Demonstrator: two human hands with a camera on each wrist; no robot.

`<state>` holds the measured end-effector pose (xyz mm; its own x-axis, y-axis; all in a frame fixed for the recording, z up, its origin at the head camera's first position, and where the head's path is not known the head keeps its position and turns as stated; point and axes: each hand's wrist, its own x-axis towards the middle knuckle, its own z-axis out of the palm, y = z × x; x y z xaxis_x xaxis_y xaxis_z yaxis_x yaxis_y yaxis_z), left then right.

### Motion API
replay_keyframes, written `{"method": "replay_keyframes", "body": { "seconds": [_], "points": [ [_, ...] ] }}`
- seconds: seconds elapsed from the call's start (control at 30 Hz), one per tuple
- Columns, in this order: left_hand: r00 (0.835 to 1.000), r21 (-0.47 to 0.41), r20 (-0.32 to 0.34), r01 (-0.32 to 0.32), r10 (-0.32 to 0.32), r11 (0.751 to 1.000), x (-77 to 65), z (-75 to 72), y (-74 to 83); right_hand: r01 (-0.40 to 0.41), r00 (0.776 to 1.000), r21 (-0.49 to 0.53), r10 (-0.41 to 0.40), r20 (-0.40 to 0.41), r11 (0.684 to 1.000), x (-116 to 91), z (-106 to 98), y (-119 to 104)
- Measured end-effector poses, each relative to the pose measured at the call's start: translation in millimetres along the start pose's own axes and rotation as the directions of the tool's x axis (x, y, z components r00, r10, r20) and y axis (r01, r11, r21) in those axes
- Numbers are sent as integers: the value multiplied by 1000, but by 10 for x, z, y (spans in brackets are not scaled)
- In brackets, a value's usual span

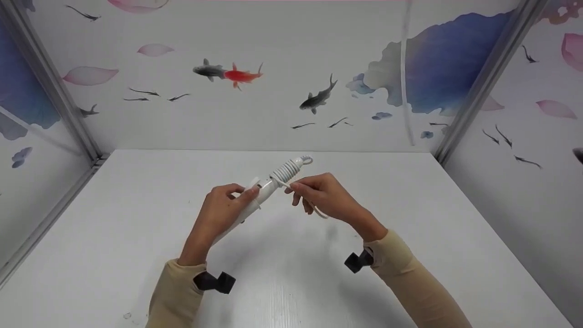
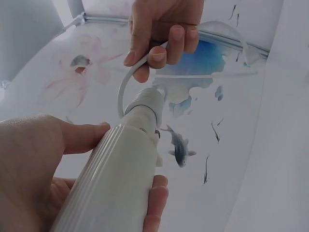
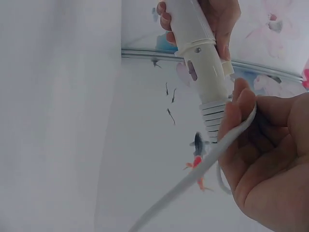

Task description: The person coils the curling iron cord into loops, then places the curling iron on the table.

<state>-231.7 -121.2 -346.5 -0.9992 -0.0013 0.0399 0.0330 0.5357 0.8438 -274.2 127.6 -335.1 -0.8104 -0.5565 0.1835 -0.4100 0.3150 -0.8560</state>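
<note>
A slim white wand-shaped appliance (image 1: 266, 193) slants up and away to the right in the head view. My left hand (image 1: 223, 207) grips its thick body, thumb on one side and fingers on the other. White cord (image 3: 183, 183) is wound in several tight coils (image 1: 285, 170) round the narrower far end, and a small loop stands out at the tip. My right hand (image 1: 330, 196) pinches the cord just beside the coils, and its loose tail hangs below that hand. In the right wrist view a slot (image 3: 192, 70) shows in the appliance's side.
Below the hands is a white tabletop (image 1: 282, 282). A white back panel (image 1: 273, 123) with painted fish and petals rises behind it, with side panels and metal posts (image 1: 492, 82) at the corners. Black camera mounts (image 1: 223, 282) are worn on both wrists.
</note>
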Motion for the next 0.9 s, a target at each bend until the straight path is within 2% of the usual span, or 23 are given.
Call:
{"method": "replay_keyframes", "body": {
  "seconds": [0.2,0.33,0.47,0.67,0.9],
  "points": [
    [1000,-48,-8,-21,20,999,-1,-19,4,-8,999,162,1,45,987,0,47,124],
    [999,-80,-7,-36,35,996,5,-28,5,8,997,213,-25,79,977,0,64,221],
    [1000,-117,7,-24,25,993,7,-36,2,24,992,254,-56,117,967,-3,73,319],
    [1000,-152,27,-11,15,988,15,-52,-8,29,980,249,-76,182,968,12,57,462],
    [998,-170,49,-23,32,985,9,-108,-18,-3,966,221,-54,253,975,22,22,620]
  ]
}}
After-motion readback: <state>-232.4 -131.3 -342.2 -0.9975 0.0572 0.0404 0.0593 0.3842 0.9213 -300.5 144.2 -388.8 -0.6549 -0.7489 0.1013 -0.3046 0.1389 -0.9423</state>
